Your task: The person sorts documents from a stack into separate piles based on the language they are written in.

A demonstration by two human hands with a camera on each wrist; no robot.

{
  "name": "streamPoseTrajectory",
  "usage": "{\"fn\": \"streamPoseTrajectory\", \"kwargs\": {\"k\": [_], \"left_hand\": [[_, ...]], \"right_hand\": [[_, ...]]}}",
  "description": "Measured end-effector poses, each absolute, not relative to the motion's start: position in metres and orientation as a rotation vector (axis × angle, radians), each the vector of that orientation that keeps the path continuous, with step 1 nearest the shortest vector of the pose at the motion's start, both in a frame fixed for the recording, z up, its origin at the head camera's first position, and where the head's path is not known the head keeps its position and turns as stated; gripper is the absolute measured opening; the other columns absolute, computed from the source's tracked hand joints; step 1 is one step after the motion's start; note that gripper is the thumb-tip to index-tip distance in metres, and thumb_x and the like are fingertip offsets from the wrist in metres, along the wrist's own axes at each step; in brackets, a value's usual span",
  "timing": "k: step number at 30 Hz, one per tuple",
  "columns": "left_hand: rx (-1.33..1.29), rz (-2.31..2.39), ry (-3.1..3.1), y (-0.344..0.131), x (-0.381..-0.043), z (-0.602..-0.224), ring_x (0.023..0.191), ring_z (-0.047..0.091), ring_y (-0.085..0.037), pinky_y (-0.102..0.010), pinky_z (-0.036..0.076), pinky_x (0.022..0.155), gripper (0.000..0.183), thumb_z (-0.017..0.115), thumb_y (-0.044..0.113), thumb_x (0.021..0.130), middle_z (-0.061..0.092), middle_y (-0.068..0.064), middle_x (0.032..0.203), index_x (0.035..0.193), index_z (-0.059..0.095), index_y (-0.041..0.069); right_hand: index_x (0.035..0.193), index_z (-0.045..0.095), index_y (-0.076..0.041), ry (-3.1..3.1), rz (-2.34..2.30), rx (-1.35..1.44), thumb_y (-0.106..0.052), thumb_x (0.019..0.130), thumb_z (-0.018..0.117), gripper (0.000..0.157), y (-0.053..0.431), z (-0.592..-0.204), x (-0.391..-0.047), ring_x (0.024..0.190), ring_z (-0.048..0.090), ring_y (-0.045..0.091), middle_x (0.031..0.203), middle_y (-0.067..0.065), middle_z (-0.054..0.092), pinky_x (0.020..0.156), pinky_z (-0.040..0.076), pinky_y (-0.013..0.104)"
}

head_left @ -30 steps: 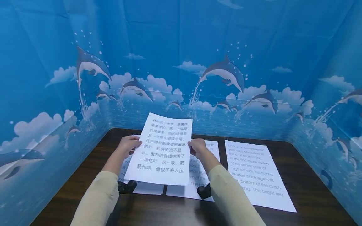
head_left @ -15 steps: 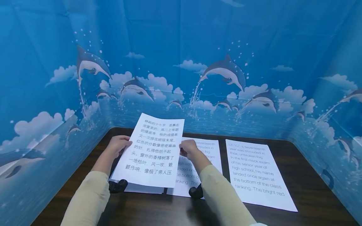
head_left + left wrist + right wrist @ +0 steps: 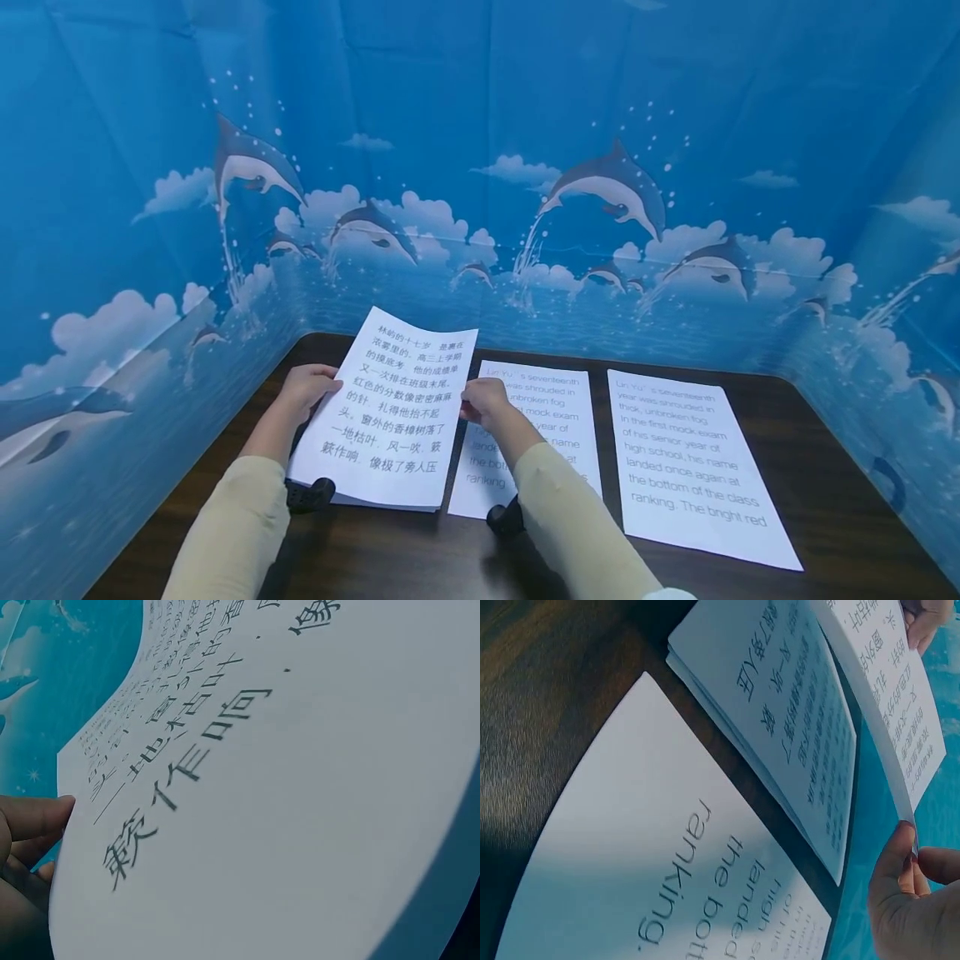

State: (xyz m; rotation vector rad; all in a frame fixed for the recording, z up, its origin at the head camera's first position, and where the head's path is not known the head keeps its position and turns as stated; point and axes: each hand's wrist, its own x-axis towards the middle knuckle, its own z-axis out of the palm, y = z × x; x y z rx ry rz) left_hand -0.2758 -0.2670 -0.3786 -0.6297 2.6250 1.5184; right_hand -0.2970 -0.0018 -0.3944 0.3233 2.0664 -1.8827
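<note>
A white sheet of paper (image 3: pixel 390 408) with printed Chinese text is held tilted at the left of the head view. My left hand (image 3: pixel 306 390) pinches its left edge between thumb and fingers. The opposite edge is pinched by my right hand (image 3: pixel 486 402). In the right wrist view, the held sheet (image 3: pixel 904 697) is raised above a small pile of Chinese-text sheets (image 3: pixel 780 727) lying on the table. From the head, that pile is mostly hidden under the held sheet. An English-text sheet (image 3: pixel 558 400) lies just right of it, partly behind my right forearm.
Another English-text sheet (image 3: pixel 693 467) lies farther right on the dark wooden table (image 3: pixel 420 554). A blue dolphin-print curtain (image 3: pixel 480 200) encloses the table's back and sides. A dark band is on each wrist.
Both hands have carried the Chinese-text sheet leftward and lowered it over the left pile. It previously overlapped the middle English-text sheet, which now shows more.
</note>
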Motion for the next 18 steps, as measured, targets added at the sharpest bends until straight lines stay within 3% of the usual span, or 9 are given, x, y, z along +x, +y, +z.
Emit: {"fn": "streamPoseTrajectory", "kwargs": {"k": [12,18], "left_hand": [[-0.701,1.541,2.601,-0.278,-0.279,-0.394,0.108,0.05,-0.037,-0.049,0.042,0.093,0.038,0.048,0.007,0.093,0.048,-0.028,0.126,0.128,0.048,-0.006],[-0.704,1.538,2.613,-0.278,-0.278,-0.402,0.106,0.051,-0.038,-0.05,0.042,0.094,0.037,0.048,0.005,0.092,0.049,-0.029,0.124,0.126,0.049,-0.008]], "right_hand": [[0.118,0.059,-0.003,1.976,-1.862,0.264,-0.016,0.091,0.054,0.03,-0.006,-0.404,-0.297,0.084,0.064,0.019,0.098,0.012,0.064,0.068,0.056,0.024],[0.122,0.057,-0.004,1.916,-1.864,0.239,-0.018,0.09,0.056,0.035,-0.007,-0.41,-0.294,0.094,0.062,0.023,0.104,0.012,0.062,0.075,0.056,0.028]]}}
